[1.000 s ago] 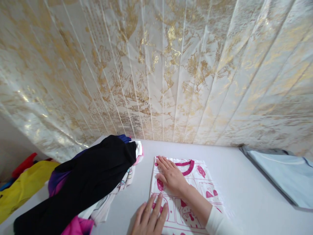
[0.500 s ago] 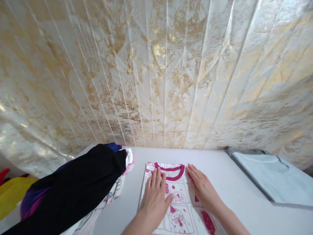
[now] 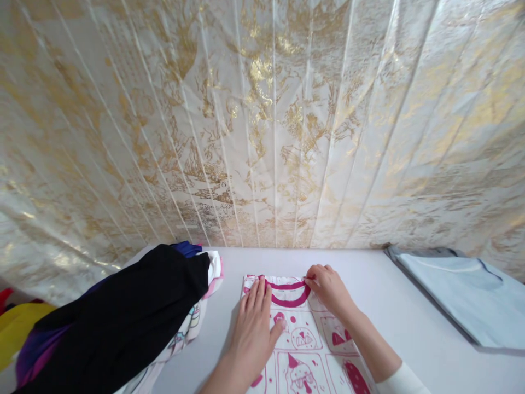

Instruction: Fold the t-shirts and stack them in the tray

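Note:
A white shirt (image 3: 301, 342) with a dark pink neckband and pink cartoon prints lies folded on the white table, its neckline toward the wall. My left hand (image 3: 255, 334) rests flat on its left side, fingers stretched over the left shoulder beside the neckband and the thumb out to the right. At the right end of the neckline, my right hand (image 3: 328, 287) pinches the shirt's edge between thumb and fingers. The lower part of the shirt runs out of view at the bottom.
To the left is a heap of clothes with a black garment (image 3: 135, 317) on top and a yellow garment (image 3: 20, 331) at its far side. Folded light blue and grey garments (image 3: 455, 295) lie at the right. A gold-patterned, shiny covering (image 3: 262, 137) rises behind the white table (image 3: 369, 295).
My right hand has gone from lying flat on the shirt's right shoulder to pinching the edge by the neckband. My left hand stays flat, shifted slightly left.

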